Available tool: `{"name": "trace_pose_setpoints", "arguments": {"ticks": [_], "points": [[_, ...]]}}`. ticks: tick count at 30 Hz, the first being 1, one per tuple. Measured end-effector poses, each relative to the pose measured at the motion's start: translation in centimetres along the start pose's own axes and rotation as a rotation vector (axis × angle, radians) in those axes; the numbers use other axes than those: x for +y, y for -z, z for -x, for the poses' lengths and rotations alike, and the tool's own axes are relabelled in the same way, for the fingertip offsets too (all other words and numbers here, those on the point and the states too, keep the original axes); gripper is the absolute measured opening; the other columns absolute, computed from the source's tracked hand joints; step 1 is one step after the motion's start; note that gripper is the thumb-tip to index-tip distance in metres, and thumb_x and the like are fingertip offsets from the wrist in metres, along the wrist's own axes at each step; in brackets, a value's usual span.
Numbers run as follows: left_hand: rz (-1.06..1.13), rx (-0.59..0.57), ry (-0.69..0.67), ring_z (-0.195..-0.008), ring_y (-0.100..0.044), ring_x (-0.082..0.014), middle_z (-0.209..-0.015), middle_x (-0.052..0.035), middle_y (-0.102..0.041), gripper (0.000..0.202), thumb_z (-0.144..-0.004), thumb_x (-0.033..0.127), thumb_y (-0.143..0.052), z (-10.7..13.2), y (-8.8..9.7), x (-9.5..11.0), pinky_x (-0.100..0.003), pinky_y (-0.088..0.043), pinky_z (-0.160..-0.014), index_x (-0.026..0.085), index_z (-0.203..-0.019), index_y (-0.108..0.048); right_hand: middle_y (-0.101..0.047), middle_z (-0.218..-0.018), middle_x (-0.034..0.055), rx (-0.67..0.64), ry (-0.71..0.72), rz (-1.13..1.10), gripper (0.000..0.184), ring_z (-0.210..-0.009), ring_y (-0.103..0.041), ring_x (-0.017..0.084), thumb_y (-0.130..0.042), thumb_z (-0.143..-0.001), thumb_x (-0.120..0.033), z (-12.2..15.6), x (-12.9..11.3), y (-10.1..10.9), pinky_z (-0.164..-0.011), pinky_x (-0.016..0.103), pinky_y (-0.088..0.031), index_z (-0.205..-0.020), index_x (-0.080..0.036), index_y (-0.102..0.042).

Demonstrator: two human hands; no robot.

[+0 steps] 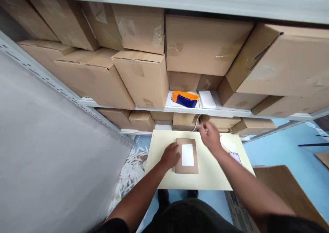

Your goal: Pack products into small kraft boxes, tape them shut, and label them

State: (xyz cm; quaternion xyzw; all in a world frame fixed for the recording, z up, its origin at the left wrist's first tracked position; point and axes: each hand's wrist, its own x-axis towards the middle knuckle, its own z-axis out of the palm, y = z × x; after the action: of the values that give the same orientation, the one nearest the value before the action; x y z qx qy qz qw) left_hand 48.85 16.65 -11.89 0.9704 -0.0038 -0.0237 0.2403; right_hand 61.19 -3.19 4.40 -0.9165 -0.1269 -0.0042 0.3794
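A flat brown cardboard box [179, 167] lies on the cream tabletop, with a white label [188, 155] on its upper face. My left hand [170, 155] is at the box's left edge, its fingers bent over that side and holding it. Beyond the box and to its right, my right hand [211, 136] is raised over the table's far edge. Its fingers are curled but smeared by motion, so whether they hold anything is unclear. Close to those fingertips hangs a white cable [196, 122]. A phone [235, 158] lies by my right forearm.
Shelves stacked with cardboard boxes [141, 78] rise behind the table [213, 178]. An orange-and-blue tape dispenser-like object [185, 99] and a small white box [207, 99] sit on the shelf edge. White paper strips [132, 171] cover the floor at left; cardboard [285, 188] lies right.
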Motion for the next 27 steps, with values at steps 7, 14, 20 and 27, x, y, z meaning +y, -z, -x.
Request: {"name": "trace_pose_setpoints", "arguments": {"ticks": [7,14,20,27], "points": [[0.047,-0.119,0.033,-0.144,-0.047,-0.0276,-0.159,-0.0168,-0.046,0.06,-0.094,0.034,-0.049,-7.3,-0.6,-1.2,-0.043,-0.04,-0.116,0.013,-0.151,-0.047,-0.071,-0.081,0.01,-0.436,-0.983,-0.617,0.056,-0.061,-0.068,0.021,-0.049,-0.087,-0.078,20.5,12.0,-7.6,-0.059,0.036,-0.056,-0.083,-0.023,-0.061],[0.116,-0.065,0.27,-0.124,-0.06,-0.0289,-0.135,-0.016,-0.06,0.05,-0.096,0.038,-0.049,-2.1,-1.4,-1.2,-0.041,-0.048,-0.103,0.015,-0.14,-0.053,-0.067,-0.093,0.0099,-0.228,-1.052,-0.659,0.05,-0.075,-0.066,0.019,-0.045,-0.097,-0.066,12.7,17.0,-9.5,-0.068,0.03,-0.054,-0.098,-0.019,-0.063],[0.338,-0.109,0.379,-0.117,-0.064,-0.0255,-0.129,-0.0153,-0.064,0.046,-0.096,0.043,-0.049,4.6,-1.6,-0.3,-0.036,-0.049,-0.098,0.014,-0.132,-0.055,-0.071,-0.092,0.0063,-0.25,-0.791,-0.622,0.048,-0.075,-0.064,0.018,-0.058,-0.09,-0.067,7.4,18.9,-8.0,-0.071,0.03,-0.051,-0.092,-0.019,-0.063],[0.388,-0.151,0.558,-0.099,-0.069,-0.0278,-0.098,-0.0108,-0.075,0.052,-0.101,0.058,-0.03,0.2,0.1,-0.3,-0.036,-0.048,-0.086,0.022,-0.084,-0.063,-0.071,-0.098,0.0117,-0.266,-0.958,-0.583,0.051,-0.073,-0.065,0.02,-0.047,-0.093,-0.067,8.6,20.3,-7.4,-0.069,0.034,-0.052,-0.092,-0.019,-0.064]]}}
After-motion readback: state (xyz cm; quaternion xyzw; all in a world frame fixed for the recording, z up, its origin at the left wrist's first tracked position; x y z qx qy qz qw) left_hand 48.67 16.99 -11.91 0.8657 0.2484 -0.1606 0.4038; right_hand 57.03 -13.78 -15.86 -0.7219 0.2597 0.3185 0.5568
